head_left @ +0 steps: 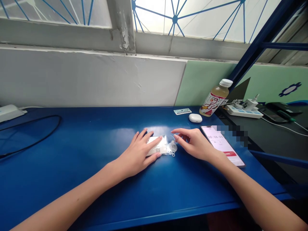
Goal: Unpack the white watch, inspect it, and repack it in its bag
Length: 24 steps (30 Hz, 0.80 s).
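Note:
My left hand lies flat on the blue table, fingers stretched over a small clear plastic bag with a white item inside. My right hand hovers just right of the bag, fingers loosely curled, fingertips next to a small round clear piece on a thin chain at the bag's right end. Whether the right fingers pinch anything is not visible.
A phone showing a timer lies right of my right hand. Behind it are a white earbud case, a small card and a juice bottle. A power strip sits far right; a black cable loops at left.

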Tool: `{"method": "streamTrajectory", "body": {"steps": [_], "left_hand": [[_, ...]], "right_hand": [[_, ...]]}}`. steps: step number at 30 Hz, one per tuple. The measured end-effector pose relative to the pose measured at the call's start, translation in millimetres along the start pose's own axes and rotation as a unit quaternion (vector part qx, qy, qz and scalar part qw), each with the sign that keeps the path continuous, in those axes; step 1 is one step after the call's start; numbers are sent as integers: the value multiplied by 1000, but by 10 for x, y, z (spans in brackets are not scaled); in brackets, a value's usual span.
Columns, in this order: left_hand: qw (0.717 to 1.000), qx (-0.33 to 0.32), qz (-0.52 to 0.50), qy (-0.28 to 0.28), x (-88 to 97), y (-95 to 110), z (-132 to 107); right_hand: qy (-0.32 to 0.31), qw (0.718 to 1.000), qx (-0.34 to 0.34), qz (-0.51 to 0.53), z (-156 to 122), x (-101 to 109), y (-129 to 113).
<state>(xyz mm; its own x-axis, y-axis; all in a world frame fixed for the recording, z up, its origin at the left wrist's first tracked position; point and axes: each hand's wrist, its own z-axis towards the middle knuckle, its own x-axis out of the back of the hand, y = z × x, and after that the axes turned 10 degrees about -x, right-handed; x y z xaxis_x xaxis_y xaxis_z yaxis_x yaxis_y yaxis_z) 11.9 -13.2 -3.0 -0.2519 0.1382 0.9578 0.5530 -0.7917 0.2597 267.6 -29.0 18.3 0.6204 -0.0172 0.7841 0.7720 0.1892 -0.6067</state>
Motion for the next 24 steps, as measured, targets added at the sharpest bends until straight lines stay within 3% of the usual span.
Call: {"method": "streamTrajectory", "body": {"steps": [5, 12, 17, 24], "left_hand": [[1000, -1, 2, 1, -12, 14, 7], [1000, 2, 11, 11, -44, -7, -4], [1000, -1, 10, 14, -40, 0, 2], [1000, -1, 20, 8, -35, 2, 6]], "right_hand": [[-47, 993, 22, 104, -9, -7, -36], [-50, 996, 12, 69, 7, -21, -27], [-71, 988, -16, 135, -4, -12, -85], [-78, 991, 62, 87, -6, -14, -81]]}}
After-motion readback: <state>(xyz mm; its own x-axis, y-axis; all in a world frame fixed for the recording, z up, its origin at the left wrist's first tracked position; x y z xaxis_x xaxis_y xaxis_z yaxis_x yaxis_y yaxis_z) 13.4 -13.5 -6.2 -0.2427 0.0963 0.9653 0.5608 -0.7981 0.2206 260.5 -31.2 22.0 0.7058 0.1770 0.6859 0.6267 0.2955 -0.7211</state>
